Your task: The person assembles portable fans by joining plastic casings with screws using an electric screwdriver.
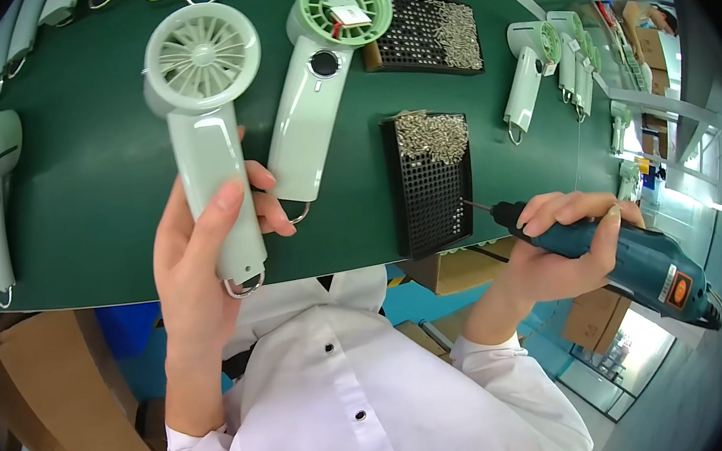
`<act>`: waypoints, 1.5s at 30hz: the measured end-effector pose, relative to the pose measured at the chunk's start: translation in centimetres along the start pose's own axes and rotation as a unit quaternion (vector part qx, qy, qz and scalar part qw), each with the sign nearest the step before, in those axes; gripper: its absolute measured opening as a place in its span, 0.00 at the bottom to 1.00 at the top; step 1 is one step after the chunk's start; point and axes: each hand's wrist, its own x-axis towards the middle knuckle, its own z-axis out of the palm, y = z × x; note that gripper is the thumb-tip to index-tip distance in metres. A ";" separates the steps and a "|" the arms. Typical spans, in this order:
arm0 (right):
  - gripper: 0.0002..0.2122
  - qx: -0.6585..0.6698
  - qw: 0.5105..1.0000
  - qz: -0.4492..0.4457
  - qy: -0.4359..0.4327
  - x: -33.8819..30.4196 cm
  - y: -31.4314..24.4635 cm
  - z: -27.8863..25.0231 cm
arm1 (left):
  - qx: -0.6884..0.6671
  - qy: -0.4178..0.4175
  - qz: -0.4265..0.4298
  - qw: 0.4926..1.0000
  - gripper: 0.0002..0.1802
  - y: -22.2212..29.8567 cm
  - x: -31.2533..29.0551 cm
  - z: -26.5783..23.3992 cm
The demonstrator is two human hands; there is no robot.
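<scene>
We're gripping a handheld fan [208, 153] in our left hand [191, 254]. Our right hand [570, 247] is grasping an electric screwdriver [643, 259], bit [478, 206] pointing left at the nearer screw tray [427, 214].

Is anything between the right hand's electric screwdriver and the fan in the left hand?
Yes: across the picture, the nearer screw tray and a second fan's handle lie between the screwdriver and the held fan. Whether they block a raised path, I can't tell.
</scene>
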 end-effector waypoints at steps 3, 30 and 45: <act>0.08 -0.036 0.999 0.017 0.012 0.0 0.2 -0.6 | 0.058 0.063 0.016 0.996 0.25 0.6 0.1 1.0; 0.11 0.055 0.997 -0.026 -0.038 0.0 -0.6 -0.9 | 0.019 0.031 -0.006 0.999 0.24 0.7 0.8 0.6; 0.18 0.394 0.895 0.143 -0.151 -2.4 -1.3 9.2 | -0.101 -0.061 -0.064 0.991 0.28 0.8 1.3 -1.6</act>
